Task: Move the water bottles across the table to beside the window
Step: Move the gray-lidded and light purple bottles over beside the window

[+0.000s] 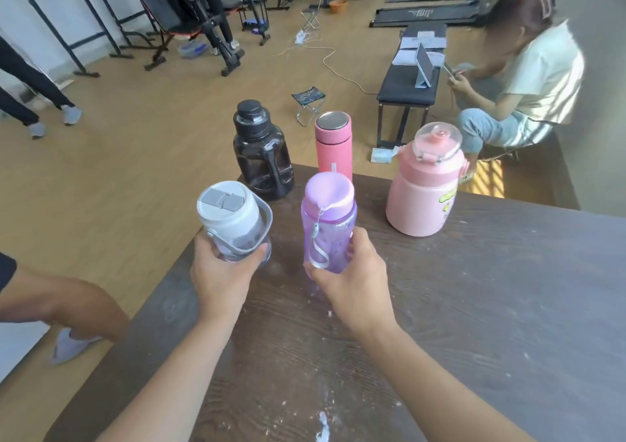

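My left hand (222, 272) is wrapping its fingers around the clear grey-lidded bottle (233, 221); my right hand (352, 275) is clamping the purple bottle (328, 224). Both are standing upright, lids up, apparently empty, though glare is blurring them. Beyond, the black jug (262, 157), pink flask (333, 145) and pink bottle (423, 187) are standing at the counter (474, 306) edge.

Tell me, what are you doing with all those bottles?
A person is holding two bottles at once over a dark wooden table. The left hand grips a clear bottle with a white lid, and the right hand grips a purple bottle. Three more stand untouched near the table's far edge: a black jug, a slim pink flask and a fat pink bottle.
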`<state>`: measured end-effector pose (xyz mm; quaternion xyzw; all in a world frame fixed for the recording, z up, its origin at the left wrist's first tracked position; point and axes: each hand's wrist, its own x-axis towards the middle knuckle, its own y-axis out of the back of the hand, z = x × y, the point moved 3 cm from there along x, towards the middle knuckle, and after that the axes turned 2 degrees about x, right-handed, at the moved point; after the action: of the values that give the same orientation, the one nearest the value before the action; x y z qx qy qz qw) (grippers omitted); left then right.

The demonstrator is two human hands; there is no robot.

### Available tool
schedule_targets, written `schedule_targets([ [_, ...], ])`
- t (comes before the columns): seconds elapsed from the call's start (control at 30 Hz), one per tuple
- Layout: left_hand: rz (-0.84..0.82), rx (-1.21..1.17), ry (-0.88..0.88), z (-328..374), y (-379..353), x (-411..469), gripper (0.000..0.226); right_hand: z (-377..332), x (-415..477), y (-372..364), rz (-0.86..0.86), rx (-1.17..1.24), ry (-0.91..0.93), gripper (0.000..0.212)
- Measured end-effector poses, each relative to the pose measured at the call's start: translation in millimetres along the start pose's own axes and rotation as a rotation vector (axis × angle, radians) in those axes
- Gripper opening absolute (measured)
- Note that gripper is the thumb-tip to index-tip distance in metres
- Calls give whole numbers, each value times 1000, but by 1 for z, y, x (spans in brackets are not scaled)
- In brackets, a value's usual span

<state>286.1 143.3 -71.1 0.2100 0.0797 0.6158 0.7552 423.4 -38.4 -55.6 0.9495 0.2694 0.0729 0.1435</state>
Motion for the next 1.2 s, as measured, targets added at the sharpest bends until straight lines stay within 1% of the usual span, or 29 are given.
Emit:
schedule_targets([
  [0.1, -114, -107, -16, 20, -13, -46, 71, 4, -10, 45, 50, 13, 28, 49],
  [0.17, -190, -149, -29, 38, -33, -79, 75, 11, -19, 85, 91, 16, 32, 46],
  [0.33, -339, -204, -120, 93, -100, -179, 74, 42, -56, 204, 215, -7, -25, 46],
  [0.43, -439, -218, -130, 125, -139, -248, 75, 62, -91, 282, 291, -39, -65, 44],
  [0.53, -566, -222, -176, 160, -173, -325, 75, 81, -133, 360, 377, -65, -124, 39],
  [0.67, -730, -226, -220, 200, -214, -423, 73, 103, -195, 460, 511, -111, -209, 43],
  [0.8, -864, -207, -295, 227, -248, -510, 79, 121, -250, 541, 648, -147, -274, 41],
  [0.87, -919, -202, -316, 237, -261, -545, 83, 131, -270, 574, 703, -158, -301, 42],
  [1.0, -1010, -221, -315, 243, -278, -592, 82, 150, -292, 621, 779, -197, -340, 42],
  [1.2, -1041, -198, -351, 239, -289, -610, 84, 174, -293, 647, 812, -222, -377, 44],
])
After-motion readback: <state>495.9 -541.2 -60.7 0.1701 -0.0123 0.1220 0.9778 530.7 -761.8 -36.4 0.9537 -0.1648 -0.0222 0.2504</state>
